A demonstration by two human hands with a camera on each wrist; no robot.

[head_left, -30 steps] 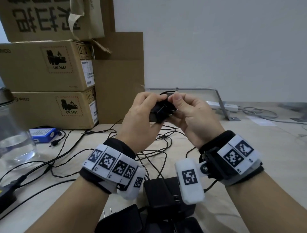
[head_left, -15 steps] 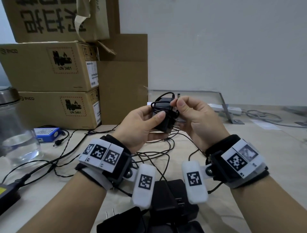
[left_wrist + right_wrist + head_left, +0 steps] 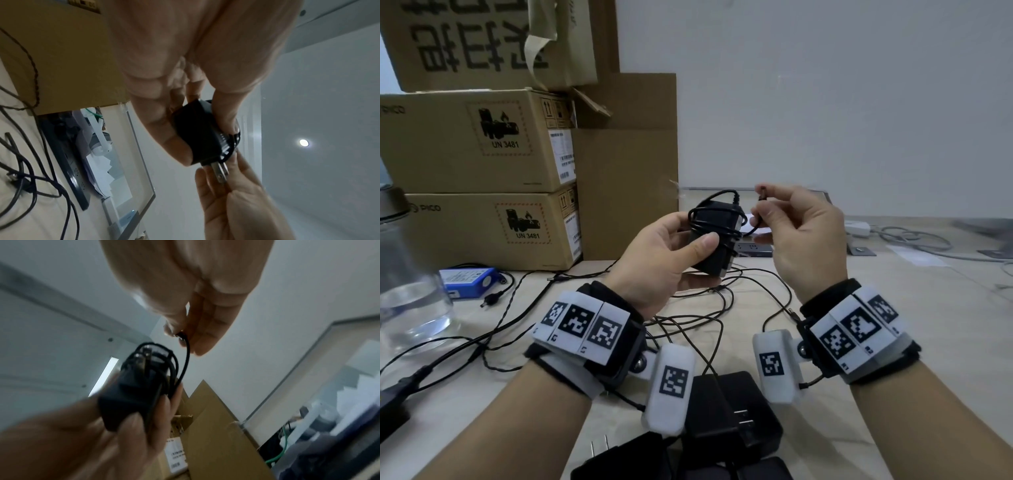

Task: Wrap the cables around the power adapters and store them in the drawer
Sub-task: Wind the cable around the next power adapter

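My left hand (image 3: pixel 671 253) grips a black power adapter (image 3: pixel 717 236) above the table, thumb across its front. Its thin black cable (image 3: pixel 709 224) is looped several times around the body. The adapter (image 3: pixel 202 136) shows its metal prongs (image 3: pixel 220 172) in the left wrist view. My right hand (image 3: pixel 801 233) is just right of it and pinches the cable's plug end (image 3: pixel 763 198) between thumb and forefinger. A short free length of cable (image 3: pixel 185 360) runs from that pinch to the wrapped adapter (image 3: pixel 135 389). No drawer is in view.
More black adapters (image 3: pixel 726 418) lie at the near table edge under my wrists, with loose cables (image 3: pixel 688 318) spread over the table. Stacked cardboard boxes (image 3: pixel 476 144) stand at the back left, beside a blue battery pack (image 3: pixel 467 282) and a glass jar (image 3: pixel 404 284). A white power strip (image 3: pixel 856 228) lies right.
My right hand has drawn away from the adapter to the right, lifting the plug end clear. The left hand turned the adapter, and more wraps of cable show around it.
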